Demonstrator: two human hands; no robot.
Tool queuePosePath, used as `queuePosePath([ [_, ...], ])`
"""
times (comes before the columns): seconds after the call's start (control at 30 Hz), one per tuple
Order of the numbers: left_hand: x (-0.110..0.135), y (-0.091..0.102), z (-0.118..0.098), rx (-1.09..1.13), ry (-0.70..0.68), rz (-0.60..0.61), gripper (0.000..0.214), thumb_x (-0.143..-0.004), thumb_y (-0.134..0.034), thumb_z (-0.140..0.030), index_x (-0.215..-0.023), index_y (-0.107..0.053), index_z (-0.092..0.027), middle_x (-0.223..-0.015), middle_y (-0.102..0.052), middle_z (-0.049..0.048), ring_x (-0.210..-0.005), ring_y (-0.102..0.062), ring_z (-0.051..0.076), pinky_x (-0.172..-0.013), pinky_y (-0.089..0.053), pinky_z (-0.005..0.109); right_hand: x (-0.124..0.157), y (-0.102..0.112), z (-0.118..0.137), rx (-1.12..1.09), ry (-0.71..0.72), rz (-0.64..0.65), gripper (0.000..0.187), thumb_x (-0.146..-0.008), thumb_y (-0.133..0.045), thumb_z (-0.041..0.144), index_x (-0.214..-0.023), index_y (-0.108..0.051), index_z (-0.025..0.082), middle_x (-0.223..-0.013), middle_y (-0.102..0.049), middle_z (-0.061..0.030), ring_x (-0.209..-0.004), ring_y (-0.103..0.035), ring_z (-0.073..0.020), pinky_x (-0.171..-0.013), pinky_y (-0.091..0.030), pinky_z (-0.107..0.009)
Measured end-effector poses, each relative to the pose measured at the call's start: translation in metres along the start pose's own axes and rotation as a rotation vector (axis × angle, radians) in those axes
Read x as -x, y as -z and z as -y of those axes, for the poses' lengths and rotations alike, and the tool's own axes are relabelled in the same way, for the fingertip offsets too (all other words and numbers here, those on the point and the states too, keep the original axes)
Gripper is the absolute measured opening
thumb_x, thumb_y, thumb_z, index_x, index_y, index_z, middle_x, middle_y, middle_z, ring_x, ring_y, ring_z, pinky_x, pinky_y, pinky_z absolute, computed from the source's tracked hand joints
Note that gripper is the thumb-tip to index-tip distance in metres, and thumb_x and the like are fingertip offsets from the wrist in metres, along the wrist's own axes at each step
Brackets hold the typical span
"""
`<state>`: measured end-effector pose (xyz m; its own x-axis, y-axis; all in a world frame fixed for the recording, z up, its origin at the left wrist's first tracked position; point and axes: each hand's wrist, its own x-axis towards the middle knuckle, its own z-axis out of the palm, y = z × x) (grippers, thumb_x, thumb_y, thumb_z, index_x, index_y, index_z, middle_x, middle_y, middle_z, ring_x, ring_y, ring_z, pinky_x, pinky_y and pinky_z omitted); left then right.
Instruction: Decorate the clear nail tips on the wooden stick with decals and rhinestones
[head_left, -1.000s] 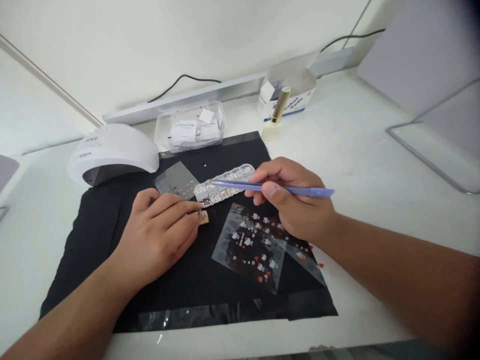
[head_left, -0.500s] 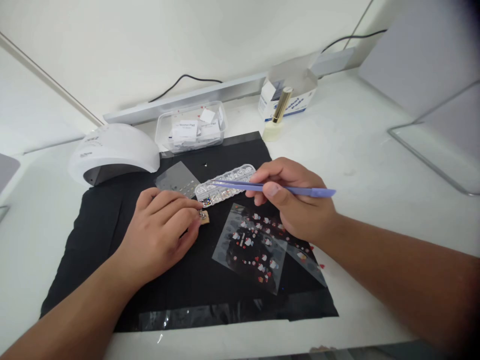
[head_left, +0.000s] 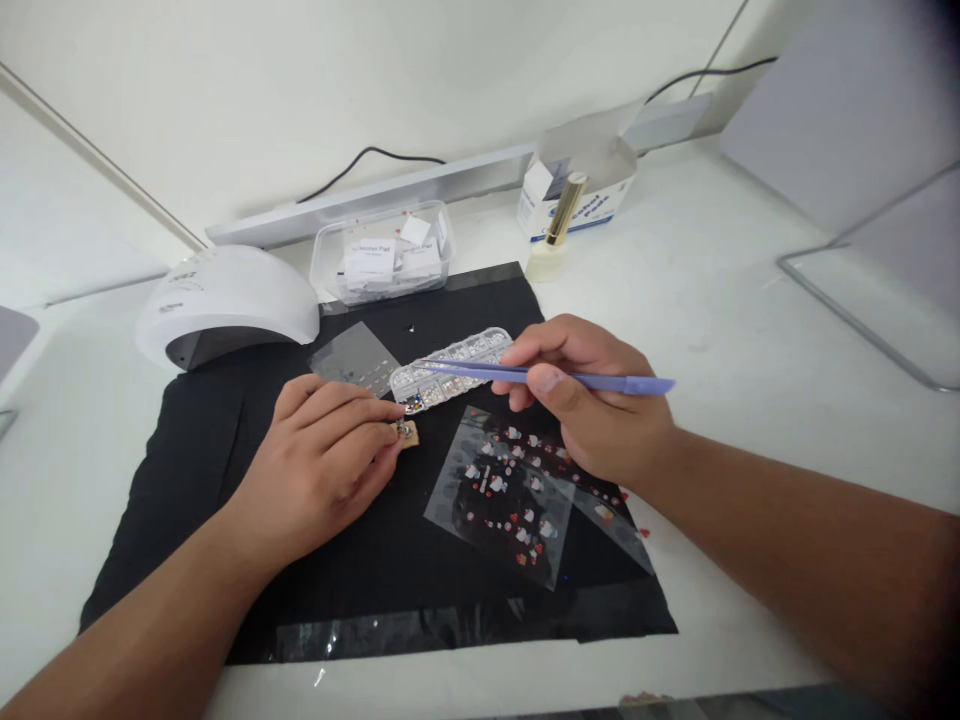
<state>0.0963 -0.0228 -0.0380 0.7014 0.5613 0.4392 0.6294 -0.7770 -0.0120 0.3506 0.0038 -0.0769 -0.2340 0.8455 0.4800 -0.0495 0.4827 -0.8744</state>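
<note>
Purple tweezers (head_left: pixel 592 381) are pinched between the thumb and fingers of my right hand (head_left: pixel 592 395). Their tips point left, over a clear compartment case (head_left: pixel 480 347) of small rhinestones. My left hand (head_left: pixel 322 455) is closed, its fingertips gripping a small tan block (head_left: pixel 409 436) with a shiny metallic bit on top. Most of that block is hidden by the fingers. Below the case lies a clear sticker sheet (head_left: pixel 499 510) with red and white figures, and a second such sheet is partly under my right hand. Another clear sheet (head_left: pixel 349 355) lies behind my left hand.
A black cloth (head_left: pixel 360 570) covers the middle of the white table (head_left: pixel 750 300). A white nail lamp (head_left: pixel 232 295) stands at the left. Behind are a plastic tub (head_left: pixel 330 262) of alcohol pads, a gold-capped bottle (head_left: pixel 553 240) and an open alcohol-pad box (head_left: pixel 600 205).
Almost nothing differs. Both hands keep their grip and place, and the tweezers stay over the rhinestone case.
</note>
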Motion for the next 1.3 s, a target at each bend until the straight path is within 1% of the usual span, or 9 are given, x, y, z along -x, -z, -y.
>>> queuePosePath([
  [0.13, 0.0001, -0.0003, 0.0004, -0.008, -0.007, -0.004, 0.012, -0.083, -0.072, -0.012, -0.085, -0.062, -0.019, -0.097, -0.077, 0.0028, -0.090, -0.068, 0.021, -0.084, -0.044, 0.039, 0.0003, 0.0000, -0.0004, 0.002, 0.002, -0.001, 0.016, -0.097, -0.056, 0.036, -0.096, -0.066, 0.023, -0.083, -0.065, 0.0003, -0.066, -0.059, -0.0111, -0.056, -0.047, -0.026],
  [0.37, -0.0003, 0.0004, 0.0007, -0.028, -0.019, 0.007, 0.012, -0.083, -0.072, -0.012, -0.085, -0.062, -0.019, -0.097, -0.077, 0.0030, -0.089, -0.067, 0.022, -0.082, -0.043, 0.041, 0.0004, -0.0005, 0.0001, 0.002, 0.002, -0.004, 0.016, -0.097, -0.056, 0.036, -0.096, -0.066, 0.023, -0.083, -0.065, 0.0004, -0.068, -0.060, -0.0110, -0.057, -0.048, -0.026],
  [0.7, -0.0001, -0.0001, 0.0012, -0.072, -0.024, 0.012, 0.012, -0.084, -0.071, -0.014, -0.086, -0.062, -0.020, -0.097, -0.077, 0.0015, -0.088, -0.066, 0.022, -0.082, -0.040, 0.043, 0.0002, 0.0004, 0.0007, 0.022, -0.018, 0.002, 0.021, -0.097, -0.055, 0.040, -0.096, -0.066, 0.023, -0.083, -0.066, -0.0007, -0.068, -0.060, -0.0125, -0.055, -0.048, -0.026],
  [1.0, -0.0001, 0.0007, 0.0006, -0.068, -0.018, 0.023, 0.012, -0.086, -0.070, -0.014, -0.087, -0.060, -0.021, -0.097, -0.077, 0.0011, -0.088, -0.066, 0.022, -0.081, -0.041, 0.043, 0.0003, 0.0000, 0.0014, 0.034, -0.047, -0.006, 0.023, -0.096, -0.056, 0.044, -0.095, -0.066, 0.023, -0.082, -0.066, -0.0015, -0.067, -0.060, -0.0136, -0.054, -0.049, -0.027],
  [1.3, 0.0001, 0.0009, 0.0005, -0.052, -0.001, 0.038, 0.011, -0.087, -0.068, -0.014, -0.086, -0.060, -0.022, -0.098, -0.077, 0.0003, -0.090, -0.067, 0.021, -0.082, -0.042, 0.042, -0.0009, 0.0001, 0.0020, 0.012, -0.016, 0.004, 0.020, -0.096, -0.056, 0.041, -0.095, -0.065, 0.023, -0.082, -0.066, -0.0012, -0.069, -0.060, -0.0130, -0.055, -0.048, -0.026],
])
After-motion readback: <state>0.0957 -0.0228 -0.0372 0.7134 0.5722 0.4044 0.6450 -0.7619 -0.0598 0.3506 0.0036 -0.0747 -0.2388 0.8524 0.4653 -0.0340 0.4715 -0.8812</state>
